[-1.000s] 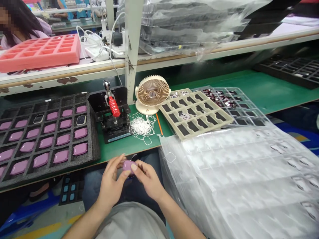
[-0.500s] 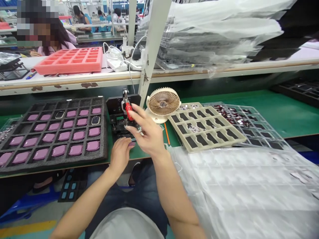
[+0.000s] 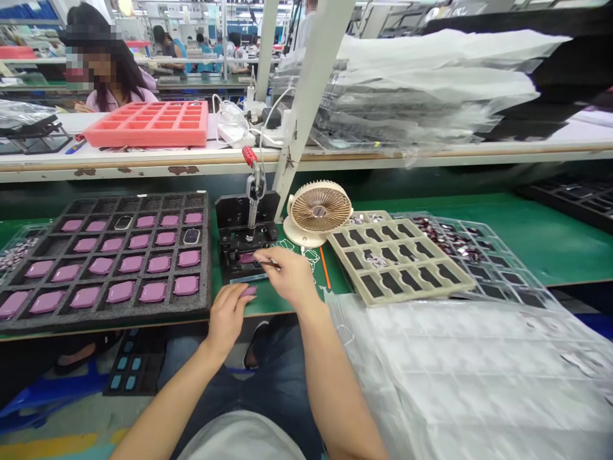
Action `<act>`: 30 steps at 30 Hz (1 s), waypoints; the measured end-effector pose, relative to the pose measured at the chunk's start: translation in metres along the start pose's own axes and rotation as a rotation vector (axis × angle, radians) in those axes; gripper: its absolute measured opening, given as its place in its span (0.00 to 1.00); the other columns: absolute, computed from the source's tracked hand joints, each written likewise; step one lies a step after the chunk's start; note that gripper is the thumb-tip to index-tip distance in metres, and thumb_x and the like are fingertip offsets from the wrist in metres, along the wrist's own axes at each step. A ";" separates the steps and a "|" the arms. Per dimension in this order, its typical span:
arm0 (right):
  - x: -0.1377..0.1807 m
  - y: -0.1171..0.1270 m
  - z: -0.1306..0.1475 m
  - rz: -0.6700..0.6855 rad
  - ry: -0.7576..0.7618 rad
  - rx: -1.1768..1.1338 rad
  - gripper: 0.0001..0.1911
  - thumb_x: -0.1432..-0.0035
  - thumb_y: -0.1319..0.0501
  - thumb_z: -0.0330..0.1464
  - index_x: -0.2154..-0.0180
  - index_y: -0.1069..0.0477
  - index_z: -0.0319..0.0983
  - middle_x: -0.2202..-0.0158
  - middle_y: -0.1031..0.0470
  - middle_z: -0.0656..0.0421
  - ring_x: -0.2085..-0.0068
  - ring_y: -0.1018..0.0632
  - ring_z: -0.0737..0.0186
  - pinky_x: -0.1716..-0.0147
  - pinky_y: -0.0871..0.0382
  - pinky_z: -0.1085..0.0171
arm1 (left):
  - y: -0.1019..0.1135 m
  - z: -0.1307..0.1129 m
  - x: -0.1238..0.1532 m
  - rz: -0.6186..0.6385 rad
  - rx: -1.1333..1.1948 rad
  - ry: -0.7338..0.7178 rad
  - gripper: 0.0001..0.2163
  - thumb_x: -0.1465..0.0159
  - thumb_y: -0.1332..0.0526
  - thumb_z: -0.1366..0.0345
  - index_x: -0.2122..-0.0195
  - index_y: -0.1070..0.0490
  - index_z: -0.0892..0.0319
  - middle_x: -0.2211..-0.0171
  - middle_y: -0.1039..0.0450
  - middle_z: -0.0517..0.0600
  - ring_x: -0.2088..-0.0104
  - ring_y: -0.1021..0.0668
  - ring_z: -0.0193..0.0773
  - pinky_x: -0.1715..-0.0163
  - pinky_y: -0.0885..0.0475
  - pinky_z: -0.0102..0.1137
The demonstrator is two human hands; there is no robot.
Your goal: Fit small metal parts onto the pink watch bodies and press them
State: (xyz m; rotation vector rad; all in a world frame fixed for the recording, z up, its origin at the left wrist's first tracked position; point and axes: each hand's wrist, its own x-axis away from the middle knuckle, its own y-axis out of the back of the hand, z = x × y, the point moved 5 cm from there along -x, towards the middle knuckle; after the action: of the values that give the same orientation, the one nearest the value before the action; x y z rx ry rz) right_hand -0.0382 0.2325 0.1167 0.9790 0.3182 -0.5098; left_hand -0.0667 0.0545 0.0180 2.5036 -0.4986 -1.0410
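A black press jig (image 3: 225,211) with a toggle clamp stands on the green bench; its red handle (image 3: 249,156) points up. Low in the jig lies a purple piece (image 3: 247,257), partly hidden by my fingers. My right hand (image 3: 294,276) is closed on a thin dark pen-like tool (image 3: 272,264), held at the front of the jig near that piece. Just below the jig, my left hand (image 3: 227,314) pinches another purple piece (image 3: 249,291), mostly covered by the fingers.
A dark foam tray (image 3: 207,268) of purple watch-case-shaped pieces lies left. Right of the jig stand a small fan (image 3: 320,207), an orange stick (image 3: 325,268) and a beige tray (image 3: 368,294). Plastic sheeting (image 3: 460,358) covers the right front. A person (image 3: 122,89) sits behind the shelf.
The red clamp handle has swung up. My right hand has left it, moved down to the jig's front, and now shows a thin dark tool. The view has shifted slightly.
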 end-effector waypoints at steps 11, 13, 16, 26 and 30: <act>-0.014 -0.076 -0.035 0.384 -0.099 0.239 0.12 0.30 0.36 0.37 0.50 0.18 0.43 0.51 0.16 0.50 0.50 0.16 0.48 0.49 0.25 0.59 | -0.003 -0.014 0.017 -0.077 -0.101 0.020 0.11 0.27 0.39 0.71 0.47 0.22 0.57 0.53 0.17 0.55 0.52 0.17 0.46 0.47 0.20 0.45; -0.010 -0.071 -0.032 0.374 -0.091 0.236 0.13 0.30 0.38 0.33 0.47 0.19 0.44 0.48 0.16 0.52 0.48 0.16 0.50 0.48 0.25 0.60 | -0.003 -0.013 0.011 -0.105 -0.121 0.012 0.12 0.27 0.40 0.72 0.46 0.22 0.57 0.52 0.17 0.55 0.50 0.17 0.46 0.46 0.21 0.45; 0.009 -0.057 -0.029 0.320 -0.094 0.220 0.21 0.30 0.41 0.28 0.38 0.25 0.47 0.39 0.22 0.56 0.42 0.19 0.55 0.46 0.24 0.61 | -0.008 -0.006 -0.007 -0.144 -0.148 0.009 0.13 0.26 0.41 0.72 0.44 0.23 0.58 0.50 0.18 0.57 0.48 0.19 0.46 0.43 0.22 0.46; 0.073 0.017 -0.009 -0.124 -0.089 -0.044 0.21 0.31 0.39 0.32 0.38 0.25 0.44 0.39 0.21 0.56 0.40 0.19 0.53 0.39 0.23 0.53 | -0.049 0.018 -0.062 0.026 -0.258 0.067 0.22 0.32 0.46 0.83 0.43 0.22 0.61 0.43 0.20 0.59 0.35 0.27 0.54 0.34 0.29 0.52; 0.041 0.005 0.044 -0.057 -0.019 -0.204 0.20 0.31 0.37 0.35 0.40 0.24 0.44 0.41 0.20 0.55 0.43 0.18 0.51 0.41 0.21 0.53 | -0.052 0.022 -0.049 0.119 -0.289 0.104 0.19 0.29 0.38 0.72 0.37 0.28 0.57 0.35 0.28 0.59 0.33 0.29 0.54 0.35 0.30 0.53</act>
State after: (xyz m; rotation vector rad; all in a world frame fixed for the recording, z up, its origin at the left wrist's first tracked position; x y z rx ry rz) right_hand 0.0005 0.1865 0.1236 0.7687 0.3743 -0.5272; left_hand -0.1063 0.1170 0.0082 2.2305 -0.4273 -0.8654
